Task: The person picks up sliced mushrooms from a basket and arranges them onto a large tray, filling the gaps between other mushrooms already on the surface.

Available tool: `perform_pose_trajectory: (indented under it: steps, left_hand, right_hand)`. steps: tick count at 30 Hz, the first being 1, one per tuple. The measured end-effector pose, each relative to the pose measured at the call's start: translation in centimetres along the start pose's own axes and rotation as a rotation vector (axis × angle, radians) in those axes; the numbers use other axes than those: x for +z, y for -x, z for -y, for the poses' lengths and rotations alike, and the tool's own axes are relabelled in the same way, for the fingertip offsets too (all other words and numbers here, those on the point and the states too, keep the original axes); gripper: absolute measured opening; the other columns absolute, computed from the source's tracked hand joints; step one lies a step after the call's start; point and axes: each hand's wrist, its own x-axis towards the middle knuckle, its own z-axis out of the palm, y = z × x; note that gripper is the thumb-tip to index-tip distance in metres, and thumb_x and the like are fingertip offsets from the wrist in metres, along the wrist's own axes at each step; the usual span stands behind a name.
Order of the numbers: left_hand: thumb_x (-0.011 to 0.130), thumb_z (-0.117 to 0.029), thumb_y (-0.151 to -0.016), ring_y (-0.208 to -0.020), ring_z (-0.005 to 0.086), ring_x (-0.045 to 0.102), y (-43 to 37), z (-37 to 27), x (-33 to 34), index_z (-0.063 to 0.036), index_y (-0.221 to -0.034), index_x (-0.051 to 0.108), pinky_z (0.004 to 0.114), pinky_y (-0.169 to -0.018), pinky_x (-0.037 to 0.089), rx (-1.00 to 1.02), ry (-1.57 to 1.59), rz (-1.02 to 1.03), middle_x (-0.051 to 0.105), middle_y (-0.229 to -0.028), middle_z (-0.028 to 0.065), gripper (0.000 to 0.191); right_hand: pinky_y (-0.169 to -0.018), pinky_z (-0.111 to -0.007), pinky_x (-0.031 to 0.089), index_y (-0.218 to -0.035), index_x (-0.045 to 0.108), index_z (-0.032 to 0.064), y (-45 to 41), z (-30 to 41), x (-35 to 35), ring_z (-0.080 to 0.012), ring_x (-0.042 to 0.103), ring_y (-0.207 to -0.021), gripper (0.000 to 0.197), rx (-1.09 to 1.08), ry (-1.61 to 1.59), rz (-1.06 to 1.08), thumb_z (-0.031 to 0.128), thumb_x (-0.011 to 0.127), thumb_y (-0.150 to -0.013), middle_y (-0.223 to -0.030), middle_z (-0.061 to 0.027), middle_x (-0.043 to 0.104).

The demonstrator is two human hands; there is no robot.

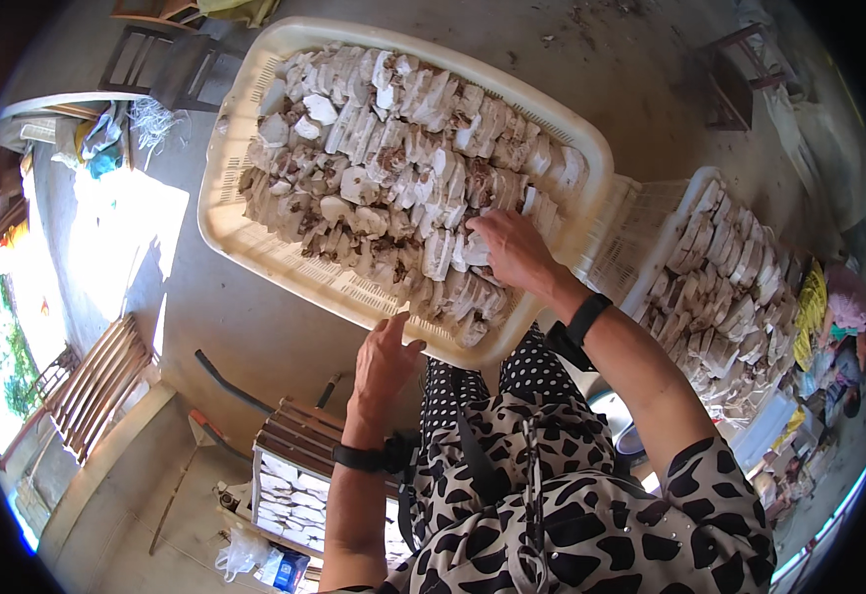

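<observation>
Before me a large cream plastic basket [219, 200] with slotted walls holds rows of off-white, flat, chunky pieces [359, 185] packed on edge. Brown crumbly matter shows between many of them. My right hand [513, 249] reaches over the basket's near right part, its fingers down among the pieces. A white piece [475, 251] lies at its fingertips; whether the fingers grip it is unclear. Just outside the near rim hovers my left hand [387, 360], fingers apart and holding nothing. Black bands circle both wrists.
To the right stands a second crate [644, 286] of similar pieces [722, 275]. A slatted wooden stand [307, 438] with white pieces below is at lower left. Dark wooden chairs [180, 70] stand at far left, another [737, 82] at far right. Another person [845, 327] is at right.
</observation>
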Motion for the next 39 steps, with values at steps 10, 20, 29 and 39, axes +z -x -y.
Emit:
perform_pose_trajectory:
  steps: [10, 20, 29, 39]
  left_hand:
    - [0.073, -0.015, -0.077, -0.095, 0.0415, 0.060, -6.6, 0.1, 0.0, -0.0032, -0.117, 0.056, 0.046, -0.081, 0.049, 0.125, 0.027, -0.112, 0.062, -0.105, 0.0221, 0.045]
    - [0.084, -0.032, -0.066, -0.104, 0.0415, 0.055, -18.4, -5.6, 3.0, -0.0094, -0.138, 0.035, 0.049, -0.084, 0.048, 0.022, -0.144, -0.425, 0.052, -0.114, 0.0255, 0.090]
    - [0.081, -0.040, -0.069, -0.104, 0.0394, 0.056, -23.8, -3.1, 6.0, -0.0123, -0.138, 0.037, 0.048, -0.082, 0.049, -0.027, -0.311, -0.351, 0.042, -0.122, 0.0230, 0.086]
    - [0.081, -0.044, -0.068, -0.095, 0.0393, 0.059, -24.8, -2.1, 7.7, -0.0083, -0.126, 0.044, 0.048, -0.074, 0.051, 0.059, -0.301, -0.469, 0.044, -0.113, 0.0223, 0.077]
  right_hand:
    - [-0.088, -0.038, 0.049, -0.112, 0.060, 0.0042, 2.6, -0.4, -4.0, -0.0313, 0.062, -0.100, 0.039, 0.210, -0.325, -0.042, 0.005, 0.064, -0.073, -0.107, -0.0163, 0.064]
    - [-0.095, -0.034, 0.046, -0.121, 0.057, 0.0057, 8.3, 1.6, -5.3, -0.0254, 0.060, -0.109, 0.046, 0.448, -0.700, -0.006, 0.006, 0.064, -0.075, -0.115, -0.0145, 0.062]
    - [-0.094, -0.033, 0.047, -0.120, 0.058, 0.0080, 10.8, 0.8, -5.7, -0.0230, 0.060, -0.109, 0.045, 0.542, -0.744, -0.063, 0.005, 0.064, -0.076, -0.116, -0.0112, 0.063]
    - [-0.096, -0.033, 0.046, -0.120, 0.058, 0.0066, 11.4, -0.7, -5.3, -0.0247, 0.060, -0.110, 0.045, 0.580, -0.749, -0.050, 0.004, 0.064, -0.076, -0.117, -0.0120, 0.062]
